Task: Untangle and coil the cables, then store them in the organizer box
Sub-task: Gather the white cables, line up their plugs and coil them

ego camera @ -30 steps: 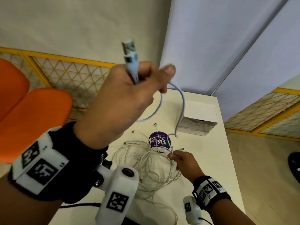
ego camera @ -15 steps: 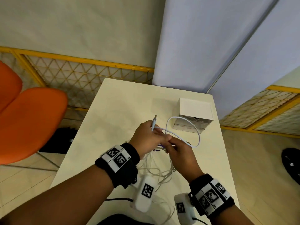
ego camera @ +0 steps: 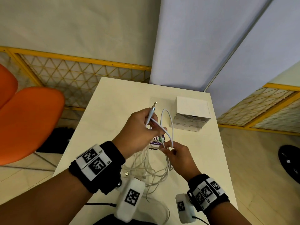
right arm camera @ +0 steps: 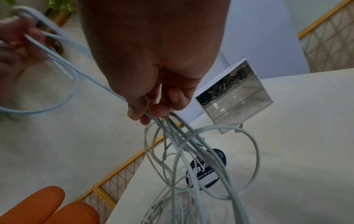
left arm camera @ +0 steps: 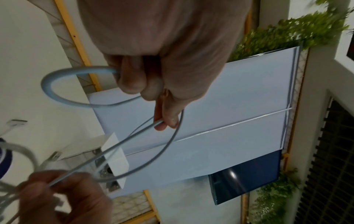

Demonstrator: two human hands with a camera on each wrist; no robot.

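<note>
My left hand (ego camera: 151, 125) grips a pale blue cable just below its USB plug (ego camera: 153, 108), which points up and away. The cable makes a loop (ego camera: 169, 120) and runs down to my right hand (ego camera: 171, 148), which pinches it together with strands of the white cable tangle (ego camera: 146, 169) lying on the table. In the left wrist view my left hand (left arm camera: 153, 94) holds two coils (left arm camera: 49, 91) of the cable. The right wrist view shows my right hand (right arm camera: 153, 112) pinching several strands (right arm camera: 191, 159). The white organizer box (ego camera: 191, 114) with clear drawers stands at the far right.
The cream table (ego camera: 116, 101) is narrow, with a purple round disc (ego camera: 156, 142) under the cables. An orange chair (ego camera: 29, 120) stands left of it. A yellow mesh fence (ego camera: 78, 72) and a blue panel (ego camera: 194, 46) lie behind. Black leads trail from the wrist cameras.
My left hand has come down from near my face to just above the table. Both hands have met on the blue cable, and the loop now stands upright between them.
</note>
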